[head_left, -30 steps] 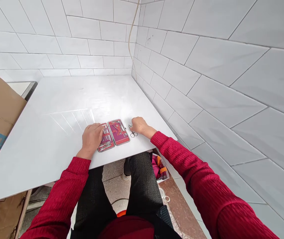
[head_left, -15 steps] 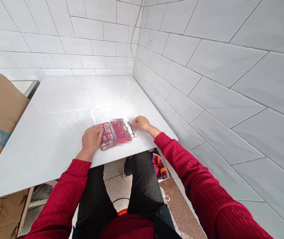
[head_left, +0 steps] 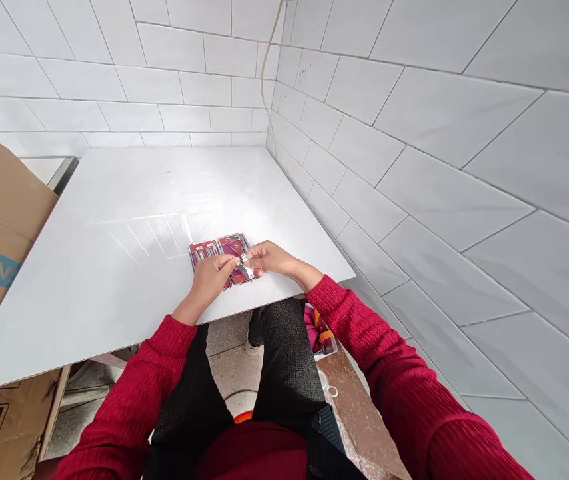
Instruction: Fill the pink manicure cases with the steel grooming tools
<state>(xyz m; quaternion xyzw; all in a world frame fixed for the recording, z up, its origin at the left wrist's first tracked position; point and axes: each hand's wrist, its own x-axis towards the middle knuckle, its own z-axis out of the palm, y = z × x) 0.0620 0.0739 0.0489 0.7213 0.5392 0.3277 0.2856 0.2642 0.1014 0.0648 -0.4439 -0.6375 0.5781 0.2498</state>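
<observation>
A manicure kit case (head_left: 204, 246) lies open on the white table, red inside, with small metal tools held in its left half. Above its right half, my right hand (head_left: 270, 257) pinches a shiny nail clipper (head_left: 246, 270). My left hand (head_left: 211, 275) is closed too, its thumb and fingertips meeting the clipper from the left. Both hands cover parts of the case. The scissors seen earlier are not visible, and my right hand hides part of that area.
The white table (head_left: 129, 180) meets tiled walls behind and to the right. A large cardboard box (head_left: 9, 193) stands at its left edge. Below the front edge on the right, a clear container (head_left: 325, 343) holds pink and orange things.
My right hand has come left from the loose tools and now holds the nail clipper over the case. My left hand has moved right to meet it, leaving the case's left edge.
</observation>
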